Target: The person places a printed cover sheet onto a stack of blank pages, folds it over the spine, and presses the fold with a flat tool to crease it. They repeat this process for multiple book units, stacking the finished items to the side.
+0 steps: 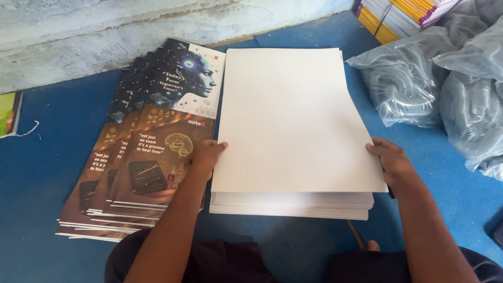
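Observation:
A thick stack of blank white sheets [291, 115] lies on the blue floor mat [47, 157] in front of me. My left hand [205, 155] grips the stack's left edge near the bottom, fingers curled over the top sheet. At the right edge, my right hand [392, 161] holds the top sheets, thumb on top. To the left of the paper lies a fanned pile of printed dark covers [141, 152] with pictures of a head and a brain.
Clear plastic bags of coiled binding spirals [445, 84] sit at the right. A stack of colourful bound books [398, 15] stands at the back right. A pale wall [105, 31] runs along the back. A green item [8, 112] lies at the far left.

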